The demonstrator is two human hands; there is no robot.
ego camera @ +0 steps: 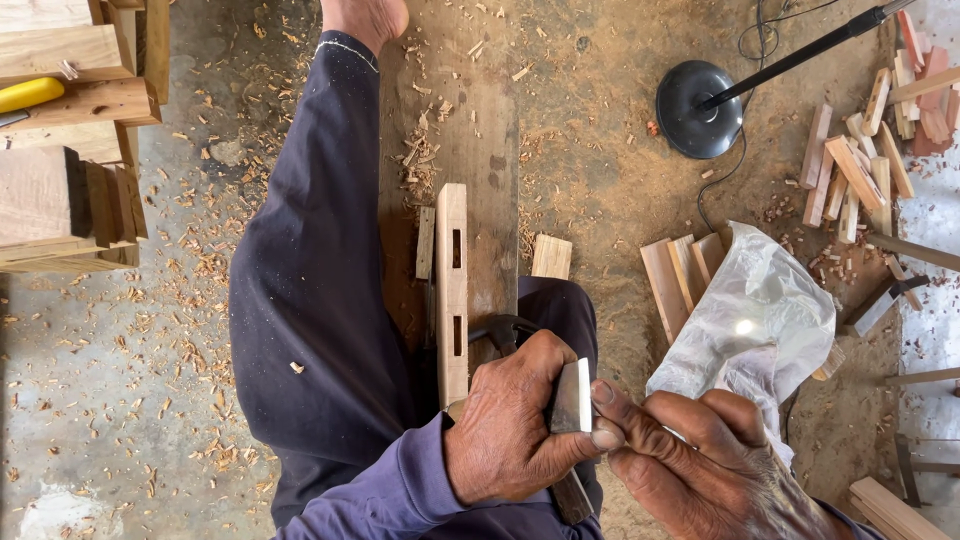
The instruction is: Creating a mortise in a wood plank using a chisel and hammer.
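Gripping chisel point(572, 398), hands point(520, 420) wrapped around it

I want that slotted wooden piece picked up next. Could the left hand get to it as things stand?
Probably not at once: the left hand is wrapped around a chisel. The slotted wooden piece lies just beyond it, uncovered, so only the full grip hinders.

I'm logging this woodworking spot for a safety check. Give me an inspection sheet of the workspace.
Surface: dirt floor strewn with wood shavings.
Job's things: left hand grips a flat metal blade; right hand pinches its edge. Mortised wooden bar lies on a plank.
Clutter: offcuts, plastic bag.
Fingers: both closed on the blade.
Cables: black cord by the round stand base.
Surroundings: stacked timber.
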